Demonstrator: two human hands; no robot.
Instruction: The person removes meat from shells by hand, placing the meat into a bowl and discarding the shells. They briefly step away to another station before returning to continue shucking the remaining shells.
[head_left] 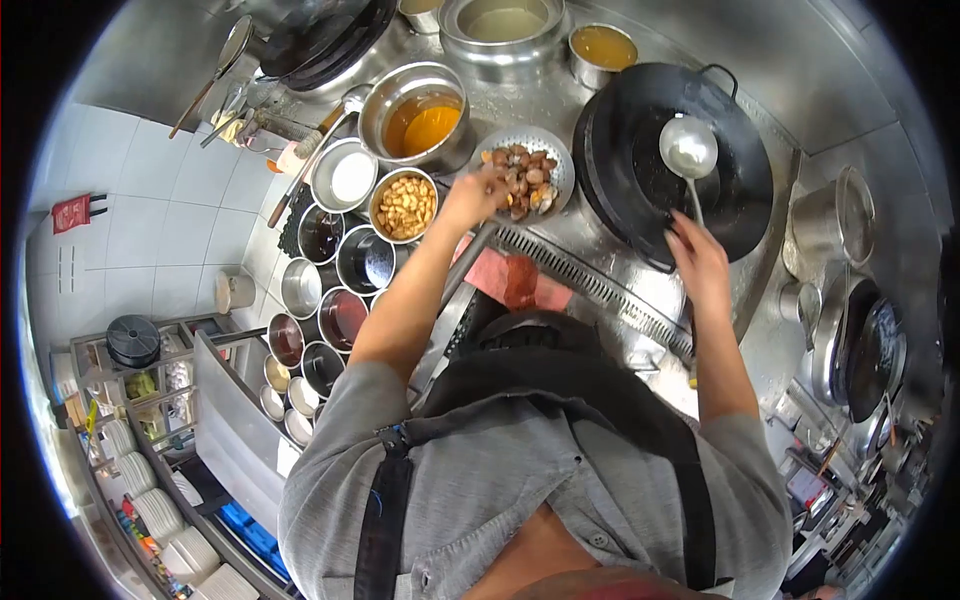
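Observation:
My left hand reaches over the near left side of a perforated metal strainer holding dark brown, rounded food pieces. Its fingers are curled together at the pieces, and whatever they pinch is hidden. The strainer's handle slants down toward my body. My right hand is closed around the handle of a metal ladle. The ladle's bowl hangs over a black wok, which sits on the stove to the right of the strainer.
Left of the strainer stand a pot with orange liquid, a bowl of golden chunks, a white-filled bowl and several seasoning pots. A large pot and an orange-liquid container stand behind. More pans hang rightward.

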